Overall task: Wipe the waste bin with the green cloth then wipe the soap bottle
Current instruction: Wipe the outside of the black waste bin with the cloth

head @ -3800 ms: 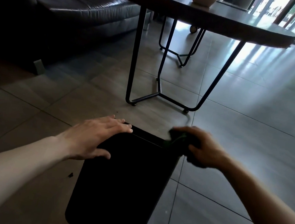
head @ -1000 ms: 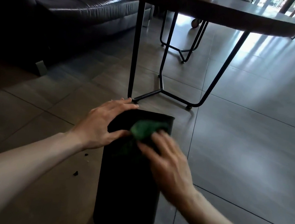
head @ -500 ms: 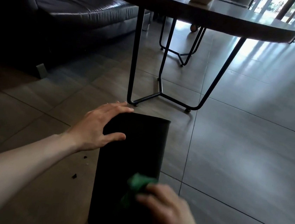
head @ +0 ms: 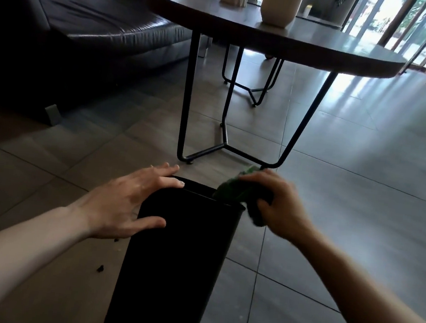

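**Lounge With Sofa and Glass Front**

The setting was a lounge or lobby-like sitting area. A dark leather sofa stood beside a round wooden table on thin black metal legs, which carried pale ceramic vases. Large grey floor tiles reflected daylight from tall glazed doors at the far right.

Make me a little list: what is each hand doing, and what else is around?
left hand: flat on the waste bin's top corner
right hand: grips the green cloth at the bin's far rim
floor: grey tiles, dark crumbs beside the bin
behind: round table, vase, dark sofa
soap bottle: not seen
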Demonstrator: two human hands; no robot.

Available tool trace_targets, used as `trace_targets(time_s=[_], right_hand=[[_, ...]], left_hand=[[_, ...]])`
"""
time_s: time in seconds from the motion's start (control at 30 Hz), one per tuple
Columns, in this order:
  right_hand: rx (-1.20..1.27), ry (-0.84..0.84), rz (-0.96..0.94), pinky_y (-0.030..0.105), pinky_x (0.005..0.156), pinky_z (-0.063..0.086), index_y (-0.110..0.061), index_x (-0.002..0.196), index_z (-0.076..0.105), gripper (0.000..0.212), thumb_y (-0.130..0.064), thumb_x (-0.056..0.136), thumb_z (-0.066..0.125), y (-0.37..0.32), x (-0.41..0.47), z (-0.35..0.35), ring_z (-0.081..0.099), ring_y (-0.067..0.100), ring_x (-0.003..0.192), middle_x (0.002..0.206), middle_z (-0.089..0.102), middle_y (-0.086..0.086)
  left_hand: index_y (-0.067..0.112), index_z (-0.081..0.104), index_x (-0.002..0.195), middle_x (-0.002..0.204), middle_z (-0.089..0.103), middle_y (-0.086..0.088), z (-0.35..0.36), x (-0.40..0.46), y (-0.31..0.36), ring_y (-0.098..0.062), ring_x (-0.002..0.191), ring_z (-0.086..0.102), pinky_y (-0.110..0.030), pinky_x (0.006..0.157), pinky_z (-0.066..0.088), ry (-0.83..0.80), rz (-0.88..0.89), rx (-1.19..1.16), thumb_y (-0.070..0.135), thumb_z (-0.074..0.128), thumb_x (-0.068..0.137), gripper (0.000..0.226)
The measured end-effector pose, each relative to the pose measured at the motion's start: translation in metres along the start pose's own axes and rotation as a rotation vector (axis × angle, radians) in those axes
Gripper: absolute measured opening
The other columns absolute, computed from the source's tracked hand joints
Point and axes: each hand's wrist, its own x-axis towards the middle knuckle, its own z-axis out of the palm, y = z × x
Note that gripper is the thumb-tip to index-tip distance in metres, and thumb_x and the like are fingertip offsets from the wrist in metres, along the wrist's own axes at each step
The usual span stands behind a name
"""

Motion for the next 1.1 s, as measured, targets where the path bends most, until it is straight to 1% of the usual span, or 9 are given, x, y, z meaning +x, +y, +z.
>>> trace_targets(time_s=[0.13, 0.27, 0.37, 0.47, 0.7, 0.83, 0.97, 1.03, 1.1], right_hand=[[0.025, -0.208, -0.02, 0.032, 0.101, 0.055, -0.034, 0.12, 0.073, 0.056, -0.004, 0.079, 0.047, -0.001, -0.01, 0.011, 0.06, 0.004, 0.117, 0.124, 0.062, -0.014], [0.002, -0.321, -0.047, 0.036, 0.102, 0.053, -0.031, 0.125, 0.071, 0.052, -0.025, 0.079, 0.047, -0.008, -0.022, 0.004, 0.058, 0.008, 0.121, 0.127, 0.057, -0.015], [-0.045, -0.325, -0.134, 0.035, 0.099, 0.054, -0.03, 0.129, 0.069, 0.044, -0.021, 0.087, 0.057, -0.007, -0.033, 0.0, 0.058, 0.012, 0.121, 0.13, 0.056, -0.012], [-0.059, -0.279, -0.188, 0.036, 0.093, 0.056, -0.026, 0.121, 0.073, 0.03, -0.016, 0.093, 0.07, -0.004, -0.037, -0.002, 0.062, 0.014, 0.115, 0.127, 0.059, -0.007], [-0.148, -0.35, -0.228, 0.041, 0.09, 0.054, -0.021, 0.118, 0.072, 0.022, -0.021, 0.096, 0.071, -0.024, -0.028, -0.005, 0.059, 0.02, 0.105, 0.119, 0.058, -0.001], [-0.208, -0.326, -0.228, 0.04, 0.089, 0.053, -0.021, 0.122, 0.071, 0.025, -0.025, 0.097, 0.069, -0.044, -0.018, -0.013, 0.06, 0.021, 0.101, 0.114, 0.059, 0.001], [-0.273, -0.302, -0.161, 0.042, 0.092, 0.051, -0.02, 0.122, 0.071, 0.028, -0.025, 0.094, 0.071, -0.058, -0.003, -0.017, 0.061, 0.025, 0.103, 0.112, 0.061, 0.002], [-0.301, -0.304, -0.124, 0.043, 0.092, 0.05, -0.017, 0.121, 0.07, 0.029, -0.025, 0.094, 0.069, -0.062, -0.001, -0.01, 0.062, 0.029, 0.103, 0.112, 0.062, 0.004], [-0.292, -0.286, -0.086, 0.045, 0.091, 0.05, -0.016, 0.121, 0.069, 0.029, -0.025, 0.094, 0.068, -0.064, -0.003, -0.001, 0.062, 0.031, 0.101, 0.11, 0.062, 0.005]], left_hand=[[0.046, 0.029, 0.149, 0.165, 0.017, 0.022, 0.0, -0.001, -0.004, -0.001, 0.152, 0.018, -0.038, 0.121, 0.03, -0.007, 0.043, 0.048, 0.059, 0.062, 0.088, 0.071], [0.046, 0.029, 0.149, 0.165, 0.018, 0.021, -0.002, 0.0, -0.005, -0.002, 0.153, 0.018, -0.039, 0.12, 0.033, -0.023, 0.054, 0.072, 0.058, 0.063, 0.088, 0.071], [0.045, 0.029, 0.149, 0.165, 0.019, 0.019, -0.005, 0.0, -0.006, -0.004, 0.153, 0.02, -0.04, 0.12, 0.033, -0.031, 0.07, 0.102, 0.058, 0.061, 0.089, 0.07], [0.044, 0.029, 0.149, 0.166, 0.019, 0.017, -0.008, 0.0, -0.008, -0.006, 0.152, 0.022, -0.039, 0.12, 0.033, -0.043, 0.082, 0.125, 0.057, 0.06, 0.089, 0.069], [0.036, 0.036, 0.148, 0.168, 0.019, 0.01, -0.021, 0.007, 0.0, -0.009, 0.153, 0.022, -0.045, 0.124, 0.025, 0.014, 0.105, 0.208, 0.056, 0.058, 0.091, 0.064], [0.034, 0.03, 0.154, 0.168, 0.019, 0.007, -0.028, 0.029, 0.03, -0.009, 0.154, 0.02, -0.038, 0.126, 0.019, 0.146, 0.169, 0.158, 0.064, 0.058, 0.089, 0.078], [0.021, 0.026, 0.157, 0.166, 0.025, 0.002, -0.004, 0.043, 0.066, -0.011, 0.152, 0.025, -0.038, 0.124, 0.025, 0.122, 0.241, 0.109, 0.061, 0.068, 0.084, 0.093], [0.023, 0.021, 0.159, 0.165, 0.028, 0.006, 0.015, 0.041, 0.075, -0.006, 0.151, 0.024, -0.036, 0.123, 0.028, 0.084, 0.188, 0.059, 0.057, 0.071, 0.082, 0.098], [0.029, 0.012, 0.16, 0.163, 0.021, 0.018, 0.03, 0.037, 0.076, 0.0, 0.152, 0.016, -0.028, 0.124, 0.022, 0.067, 0.105, 0.005, 0.053, 0.074, 0.079, 0.105]])
